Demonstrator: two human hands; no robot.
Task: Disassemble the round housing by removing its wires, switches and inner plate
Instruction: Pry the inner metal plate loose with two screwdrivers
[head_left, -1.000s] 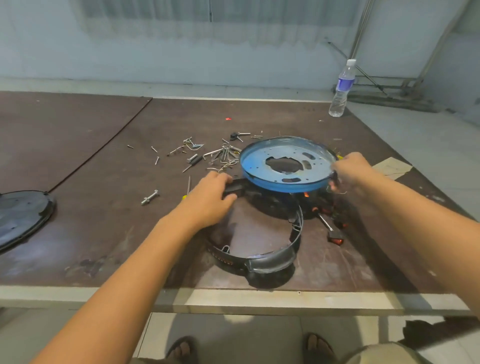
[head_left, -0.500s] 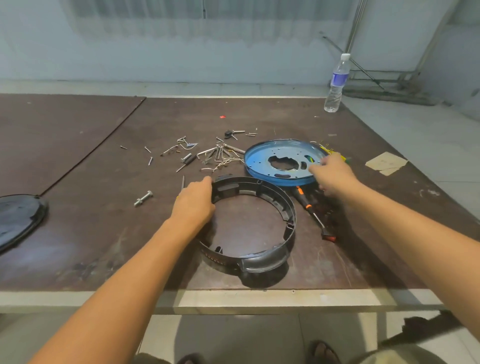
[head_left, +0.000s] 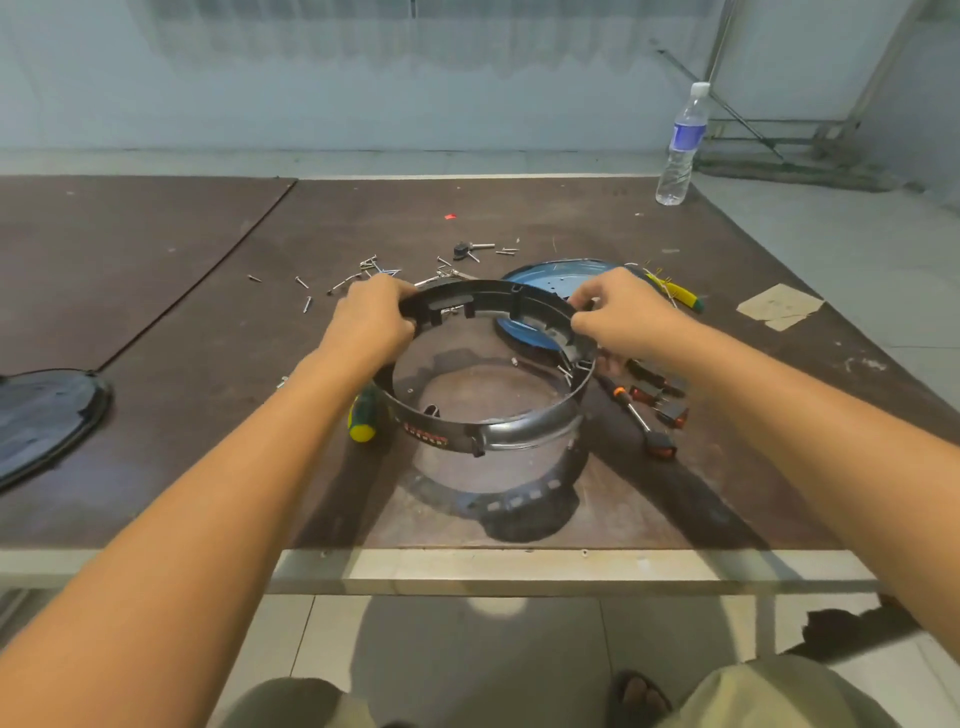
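Observation:
The round housing (head_left: 519, 426), a dark metal ring with a black plastic rim, hangs tilted above the table. My left hand (head_left: 371, 322) grips its far left rim. My right hand (head_left: 621, 319) grips its far right rim. Behind the ring, the blue inner plate (head_left: 524, 330) lies flat on the table, partly hidden. Black switches with orange faces (head_left: 660, 397) and their wires lie on the table under my right forearm.
Loose screws and bolts (head_left: 374, 270) are scattered behind my left hand. A green-yellow screwdriver (head_left: 363, 415) lies left of the ring, an orange-black one (head_left: 631, 410) to its right. A water bottle (head_left: 683, 148) stands far right. A dark lid (head_left: 47, 415) lies at left.
My right hand set the blue plate down on the table and moved onto the ring. Both hands have lifted the ring off the table.

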